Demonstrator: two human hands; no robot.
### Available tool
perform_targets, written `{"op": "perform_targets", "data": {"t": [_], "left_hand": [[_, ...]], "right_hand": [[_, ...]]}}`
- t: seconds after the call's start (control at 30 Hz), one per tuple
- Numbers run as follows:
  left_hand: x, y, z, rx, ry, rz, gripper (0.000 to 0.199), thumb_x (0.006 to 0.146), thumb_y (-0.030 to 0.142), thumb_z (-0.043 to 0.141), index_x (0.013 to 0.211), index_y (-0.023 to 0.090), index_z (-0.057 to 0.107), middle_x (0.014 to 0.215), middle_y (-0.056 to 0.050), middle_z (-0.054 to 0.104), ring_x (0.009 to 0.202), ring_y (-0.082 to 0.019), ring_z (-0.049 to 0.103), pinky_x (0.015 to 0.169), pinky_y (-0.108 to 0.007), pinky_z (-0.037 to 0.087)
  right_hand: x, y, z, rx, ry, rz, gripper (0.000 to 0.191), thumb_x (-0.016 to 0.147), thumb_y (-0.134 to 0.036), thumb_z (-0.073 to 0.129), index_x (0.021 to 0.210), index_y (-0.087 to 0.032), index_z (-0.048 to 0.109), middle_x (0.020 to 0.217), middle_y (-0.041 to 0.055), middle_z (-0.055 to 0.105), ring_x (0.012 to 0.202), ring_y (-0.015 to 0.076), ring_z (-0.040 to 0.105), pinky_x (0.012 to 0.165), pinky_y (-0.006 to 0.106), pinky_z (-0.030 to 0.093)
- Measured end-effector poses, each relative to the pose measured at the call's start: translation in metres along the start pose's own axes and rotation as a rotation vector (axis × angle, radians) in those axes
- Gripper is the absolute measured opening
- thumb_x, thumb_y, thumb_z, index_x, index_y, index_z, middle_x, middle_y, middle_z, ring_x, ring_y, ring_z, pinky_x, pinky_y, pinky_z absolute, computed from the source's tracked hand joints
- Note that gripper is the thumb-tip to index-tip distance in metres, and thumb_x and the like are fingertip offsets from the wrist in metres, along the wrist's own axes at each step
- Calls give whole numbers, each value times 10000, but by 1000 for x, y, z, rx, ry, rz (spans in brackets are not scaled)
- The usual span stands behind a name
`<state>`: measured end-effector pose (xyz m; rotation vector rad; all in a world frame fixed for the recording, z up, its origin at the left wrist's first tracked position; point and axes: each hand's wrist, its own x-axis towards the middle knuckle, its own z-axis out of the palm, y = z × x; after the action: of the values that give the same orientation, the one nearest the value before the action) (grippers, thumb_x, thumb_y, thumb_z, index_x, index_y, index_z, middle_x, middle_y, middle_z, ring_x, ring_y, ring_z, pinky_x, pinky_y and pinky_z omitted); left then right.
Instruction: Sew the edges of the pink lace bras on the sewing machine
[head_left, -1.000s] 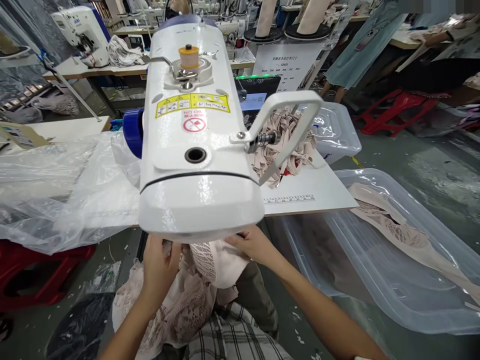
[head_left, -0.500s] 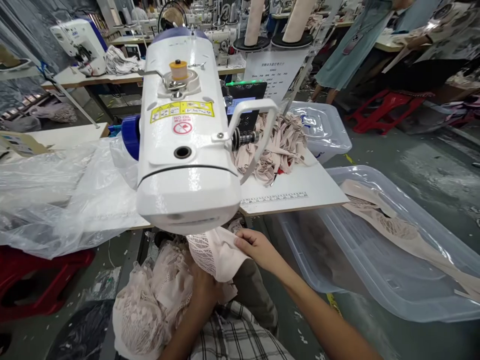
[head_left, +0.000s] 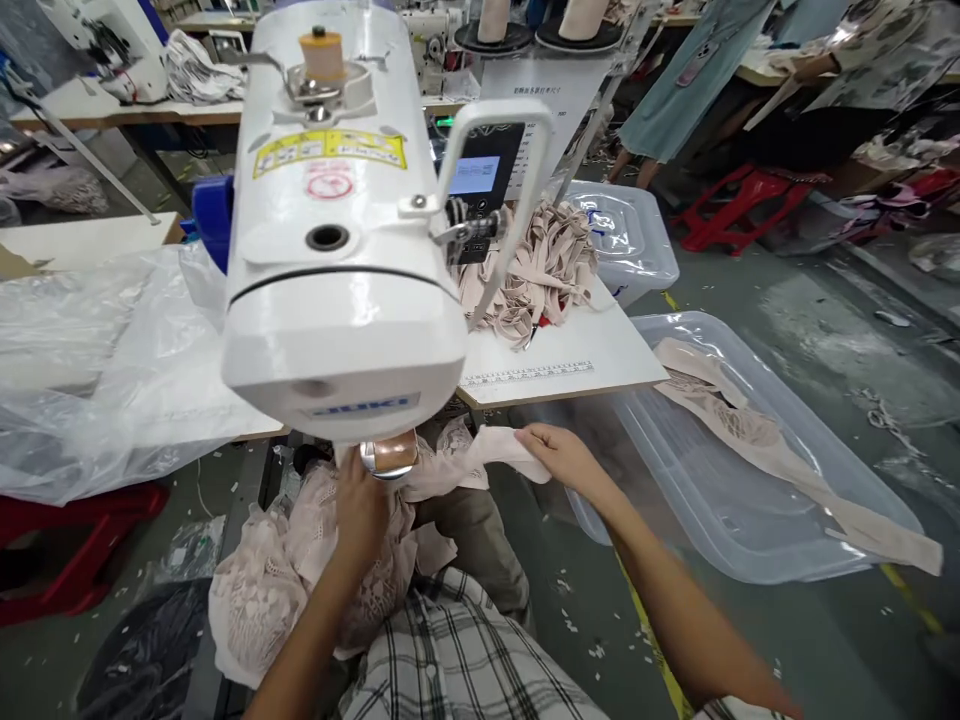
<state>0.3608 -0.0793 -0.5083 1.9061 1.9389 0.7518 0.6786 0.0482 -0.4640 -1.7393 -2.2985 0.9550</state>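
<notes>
A white sewing machine [head_left: 341,330] fills the middle of the view. My right hand [head_left: 562,460] pinches the end of a pale pink bra [head_left: 491,452], which is stretched sideways to the right of the machine's shiny metal lower part [head_left: 390,455]. My left hand [head_left: 364,510] is raised just below the machine head, beside that metal part. Its fingertips are partly hidden, so what they touch does not show. Under and around my left forearm lies a heap of pale pink lace bras [head_left: 259,590].
Right of the machine, a pile of beige straps [head_left: 551,265] lies on the white tabletop [head_left: 547,385]. A clear plastic bin lid [head_left: 712,510] carries another bra piece [head_left: 757,430]. Plastic sheeting [head_left: 97,360] covers the table at left. A red stool [head_left: 75,560] stands below.
My right hand has moved right, drawing the bra out straighter. My left hand has come up from under the fabric to the machine head. The view has tilted down and shifted.
</notes>
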Motion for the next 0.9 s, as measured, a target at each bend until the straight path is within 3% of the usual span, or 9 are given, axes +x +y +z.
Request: {"op": "perform_targets", "data": {"t": [0.1, 0.17, 0.3, 0.4, 0.47, 0.6, 0.73, 0.8, 0.9], "left_hand": [[-18, 15, 12, -51, -158, 44, 518, 823, 210, 598, 1336, 196, 530, 1400, -153, 534, 1310, -343, 485, 1039, -528, 462], [-35, 13, -4, -67, -205, 24, 466, 871, 273, 578, 1329, 201, 529, 1397, -148, 536, 1278, -312, 520, 1001, -479, 501], [-88, -22, -78, 39, -80, -301, 332, 962, 414, 446, 1192, 205, 561, 1233, -127, 616, 1108, -267, 608, 851, -382, 530], [-141, -45, -121, 267, -46, -610, 389, 912, 565, 446, 914, 190, 549, 934, -97, 632, 885, -270, 624, 732, -359, 482], [-177, -53, -125, 354, -134, -760, 454, 859, 647, 471, 843, 197, 526, 881, -93, 620, 865, -289, 615, 718, -364, 455], [-227, -53, -100, 323, -252, -810, 409, 906, 589, 410, 782, 207, 489, 816, -77, 599, 768, -248, 594, 651, -322, 405], [-231, -51, -90, 397, -228, -728, 393, 965, 492, 319, 697, 225, 425, 716, -48, 554, 721, -230, 551, 652, -328, 346], [-222, -52, -94, 428, -213, -729, 413, 935, 567, 381, 713, 224, 438, 728, -42, 562, 727, -230, 547, 643, -322, 331], [-203, -48, -102, 418, -263, -654, 399, 934, 528, 385, 677, 224, 415, 676, -28, 543, 660, -210, 528, 595, -306, 293]], "right_hand": [[9, 40, 12, -171, -47, 99, 368, 933, -379, 457, 708, -154, 640, 687, 100, 649, 655, 237, 593, 613, 317, 399], [20, 45, 33, -237, -41, 97, 335, 927, -365, 478, 879, -117, 698, 853, 175, 695, 783, 289, 636, 690, 352, 438], [51, 11, 102, -252, -21, -95, 600, 948, -477, 500, 1418, -106, 460, 1394, 218, 518, 1262, 323, 492, 983, 375, 410], [59, -22, 149, -229, -56, -226, 731, 883, -507, 613, 1467, -124, 396, 1412, 198, 489, 1285, 326, 456, 1026, 373, 386], [51, -32, 167, -232, -43, -250, 711, 873, -492, 625, 1431, -94, 437, 1311, 227, 531, 1204, 364, 489, 1005, 429, 386], [17, -20, 175, -243, -43, -334, 511, 897, -475, 590, 1260, -115, 596, 1156, 199, 571, 1089, 365, 520, 954, 448, 397], [-1, -14, 165, -238, -55, -388, 437, 897, -485, 593, 1178, -155, 649, 1128, 167, 576, 1063, 341, 544, 929, 436, 434], [-3, -31, 157, -186, 0, -372, 504, 883, -500, 612, 1232, -137, 615, 1241, 201, 540, 1164, 371, 507, 995, 483, 410], [-11, -84, 148, 36, -26, -420, 663, 848, -530, 646, 1371, -147, 504, 1406, 223, 462, 1281, 398, 440, 1044, 535, 385]]}}
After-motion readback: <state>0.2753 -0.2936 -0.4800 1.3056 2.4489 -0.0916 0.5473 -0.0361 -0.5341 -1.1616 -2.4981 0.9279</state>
